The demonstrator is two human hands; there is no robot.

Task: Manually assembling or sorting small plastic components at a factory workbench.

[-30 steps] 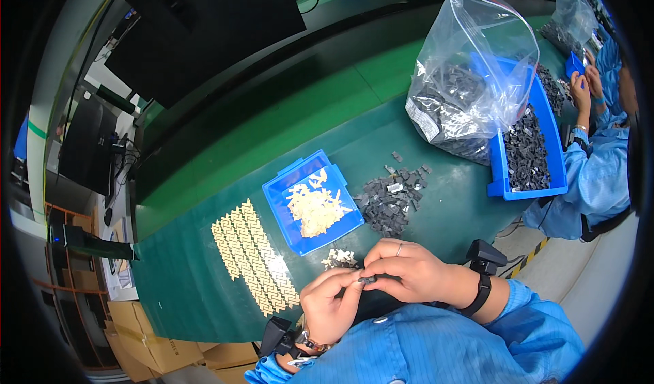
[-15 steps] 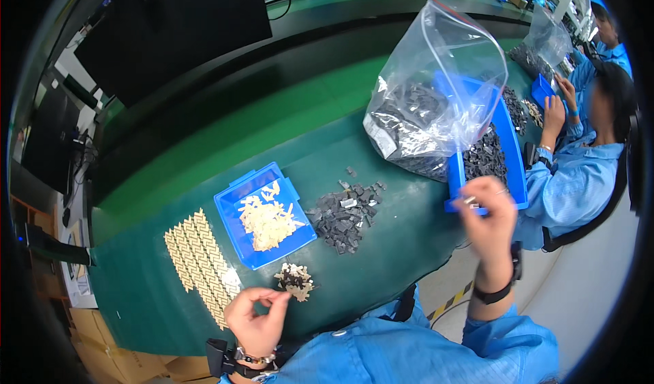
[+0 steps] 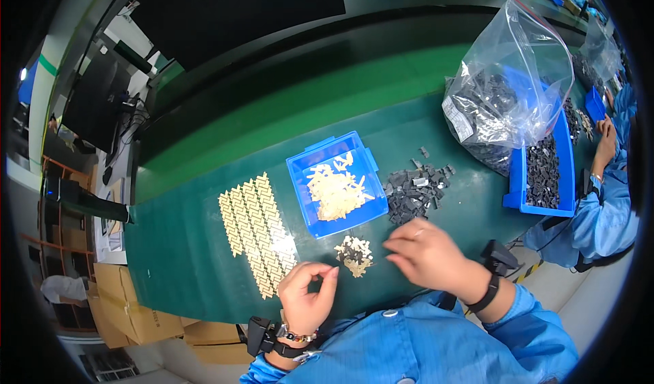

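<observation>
My left hand (image 3: 305, 301) hovers in front of the table near a small mixed heap of cream and dark pieces (image 3: 355, 254). Its thumb and forefinger pinch together; anything between them is too small to make out. On the other side of that heap, my right hand (image 3: 429, 260) points inward with thumb and forefinger drawn close, and I cannot make out what they hold. Beyond the heap, a blue tray (image 3: 315, 228) contains cream-coloured slips. To its right lies a pile of dark grey small pieces (image 3: 412, 192). Left of the tray, cream pieces form a zigzag-patterned sheet (image 3: 253, 231).
A clear zip bag (image 3: 487, 111) full of dark pieces leans against a long blue bin (image 3: 567, 173) at the right. A co-worker in a blue sleeve (image 3: 599, 210) sits beyond it. Cardboard boxes (image 3: 133, 309) stand at the lower left; a black monitor (image 3: 238, 16) is at the back.
My right hand has come left from the long blue bin to the small mixed heap. My left hand keeps its pinch beside the heap. The whole view has shifted, so things sit further right.
</observation>
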